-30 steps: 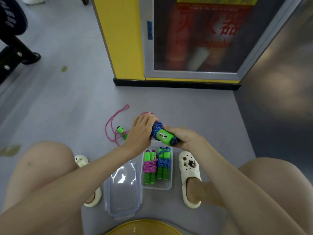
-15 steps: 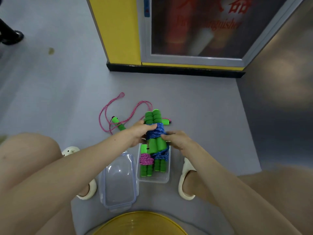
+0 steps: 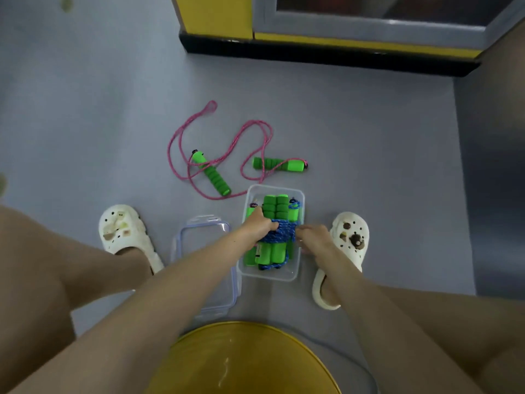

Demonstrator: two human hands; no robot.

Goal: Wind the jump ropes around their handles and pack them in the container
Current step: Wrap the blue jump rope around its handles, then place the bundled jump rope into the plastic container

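You are wearing white clogs with holes, a left clog (image 3: pixel 133 237) and a right clog (image 3: pixel 341 221). Small charms (image 3: pixel 356 240) are decorating their tops.

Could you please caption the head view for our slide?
Left hand and right hand hold a blue-wound jump rope in the clear container; a pink jump rope lies loose beyond.

one head-worn view, looking steeply down at the floor (image 3: pixel 369 137), close over the knees.

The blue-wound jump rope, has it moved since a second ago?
Yes. The blue-wound jump rope came down and toward the person, from beyond the far rim of the container into it.
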